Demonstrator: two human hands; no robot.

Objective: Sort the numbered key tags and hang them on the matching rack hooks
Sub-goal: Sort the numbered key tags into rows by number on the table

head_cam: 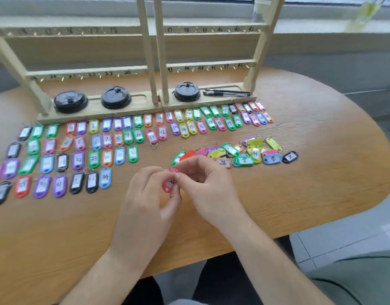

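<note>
Hovering together above the wooden table (277, 205), your left hand (145, 199) and right hand (203, 181) both pinched one red key tag (168, 183), fingers curled, near the unsorted pile (240, 154).

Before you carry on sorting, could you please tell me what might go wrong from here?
The red plastic key tag, pinched between left hand and right hand, has its number partly hidden by fingers, so it may be misread. In the loose pile of coloured tags, tags and rings overlap; pulling one could drag others along.
</note>
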